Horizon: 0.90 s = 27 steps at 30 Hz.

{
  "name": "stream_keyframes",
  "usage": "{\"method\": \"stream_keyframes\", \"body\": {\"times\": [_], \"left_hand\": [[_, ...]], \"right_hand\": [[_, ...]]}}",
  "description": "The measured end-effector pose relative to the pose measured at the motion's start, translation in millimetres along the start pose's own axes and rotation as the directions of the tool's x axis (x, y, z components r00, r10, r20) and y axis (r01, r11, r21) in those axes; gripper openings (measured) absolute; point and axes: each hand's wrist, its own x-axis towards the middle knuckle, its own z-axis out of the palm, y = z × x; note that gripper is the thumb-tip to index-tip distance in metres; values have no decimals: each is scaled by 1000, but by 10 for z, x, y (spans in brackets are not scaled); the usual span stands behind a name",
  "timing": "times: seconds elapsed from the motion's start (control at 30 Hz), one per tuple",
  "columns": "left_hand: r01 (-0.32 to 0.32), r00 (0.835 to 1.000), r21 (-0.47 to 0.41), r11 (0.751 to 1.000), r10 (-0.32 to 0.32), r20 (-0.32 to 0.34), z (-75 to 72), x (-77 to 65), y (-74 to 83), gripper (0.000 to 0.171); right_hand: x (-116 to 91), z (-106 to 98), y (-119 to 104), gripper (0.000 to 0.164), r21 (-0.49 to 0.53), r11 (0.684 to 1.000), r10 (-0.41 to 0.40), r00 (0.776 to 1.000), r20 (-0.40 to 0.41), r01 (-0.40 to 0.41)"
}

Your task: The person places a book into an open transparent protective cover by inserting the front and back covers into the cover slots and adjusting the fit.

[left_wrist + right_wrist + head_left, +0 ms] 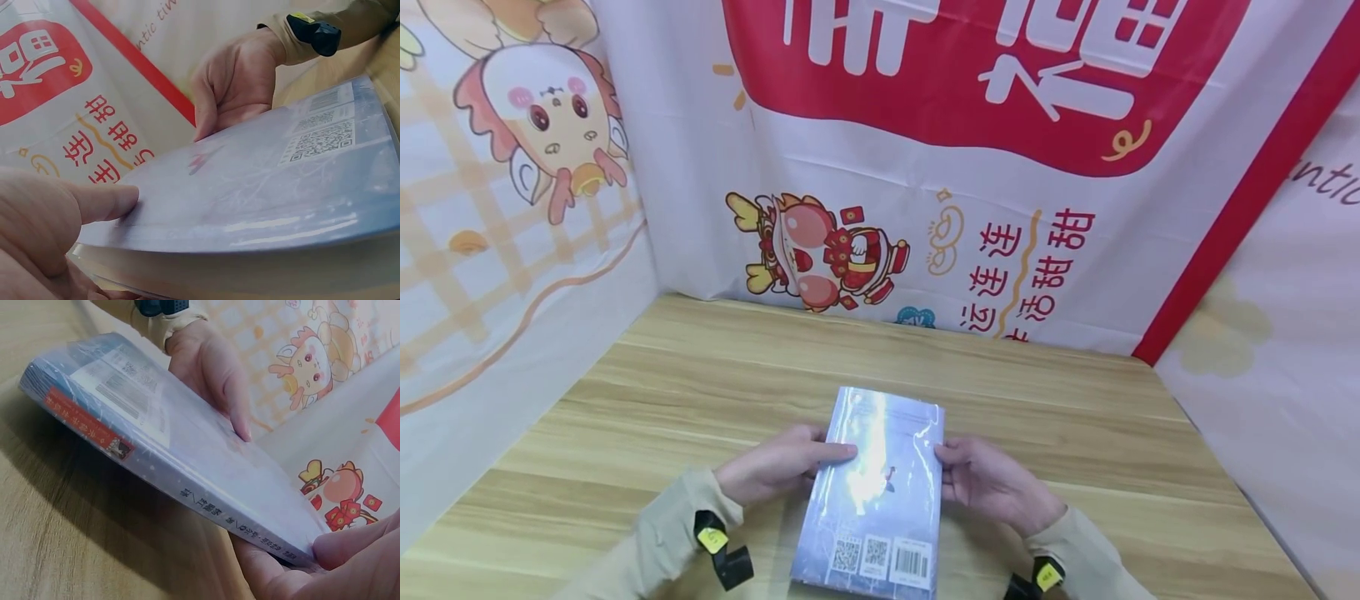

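Observation:
A pale blue-violet book (pixel 880 500) in a shiny clear wrap is held between both hands, its back cover up with QR codes and a barcode at the near end. My left hand (pixel 778 465) grips the left long edge, thumb on top and fingers underneath. On the opposite edge my right hand (pixel 992 483) pinches the spine side, thumb over the cover. In the right wrist view the book's spine (pixel 206 503) shows printed characters and a red label, and the book is tilted above the table. The left wrist view shows the page edges (pixel 250 272).
A wood-grain table (pixel 662 400) lies under the book. Behind it hangs a white and red printed cloth (pixel 925 183), with a cartoon-patterned cloth (pixel 512 250) at the left and a pale cloth (pixel 1277 333) at the right. Both wrists wear small black cameras.

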Motion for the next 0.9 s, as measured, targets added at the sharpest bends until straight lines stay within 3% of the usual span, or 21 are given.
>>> {"method": "stream_keyframes", "body": {"times": [0.23, 0.43, 0.9], "left_hand": [[-24, 999, -59, 998, 25, 20, 42, 20, -2, 45], [-10, 1000, -67, 998, 8, -18, 59, 12, 31, 51], [-72, 993, -63, 995, 66, -102, 84, 51, 15, 52]], "right_hand": [[-22, 24, -36, 39, -19, 1000, -17, 1000, 1, 17], [-31, 20, -57, 39, -25, 999, -29, 1000, -7, 28], [-70, -16, -157, 37, -64, 997, -49, 998, 47, 52]]}}
